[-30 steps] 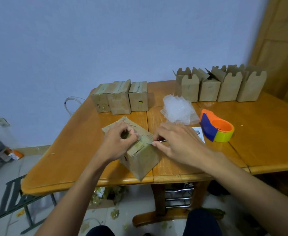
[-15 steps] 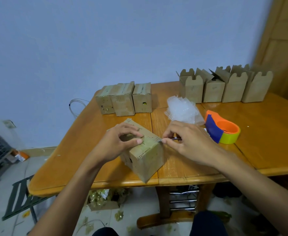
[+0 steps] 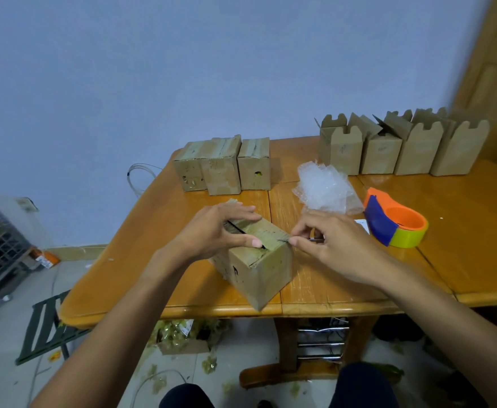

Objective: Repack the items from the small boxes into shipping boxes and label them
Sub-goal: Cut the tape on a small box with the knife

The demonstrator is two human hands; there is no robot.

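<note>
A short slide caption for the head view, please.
Left hand steadies a taped box on the table; right hand holds a thin metal tool at its top edge.

Left hand [image 3: 212, 231] rests on the taped box [image 3: 262, 269] near the tabletop's [image 3: 462, 245] front edge; right hand [image 3: 332, 242] pinches a thin blade [image 3: 315, 239] at the box's top right edge.

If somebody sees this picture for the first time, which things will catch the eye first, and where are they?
First the taped cardboard box in the middle: the left hand rests on its top while the right hand pinches a thin blade at its top edge. Next, the bright orange, blue and yellow tape dispenser to the right, and the row of open small boxes at the back right.
</note>
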